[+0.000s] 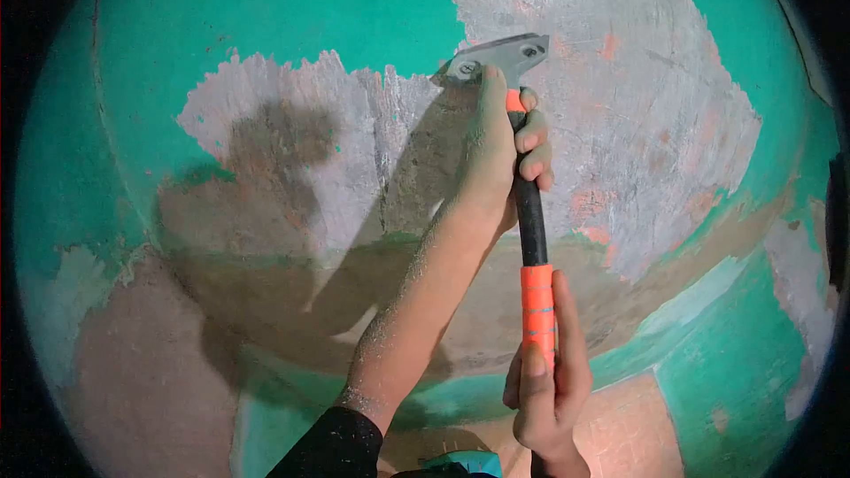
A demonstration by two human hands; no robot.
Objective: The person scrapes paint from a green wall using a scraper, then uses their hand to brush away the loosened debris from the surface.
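A long-handled scraper [533,221] with a black shaft and an orange grip lies upright against the wall. Its wide metal head, fixed by screws, presses at the edge between green paint and bared grey plaster. High on the shaft, just under the head, my left hand [505,137] is closed round it, thumb on the metal. Lower down, my right hand [551,381] wraps the orange grip. Pale dust covers my left forearm. The green wall [292,0] shows a large scraped patch [637,115] with ragged edges.
A brownish band [496,301] runs across the wall below the scraped patch. More bare brown surface [133,345] shows at lower left. Pale tiles [629,429] and a small teal object [465,461] are at the bottom. Shadows of my arms fall on the left.
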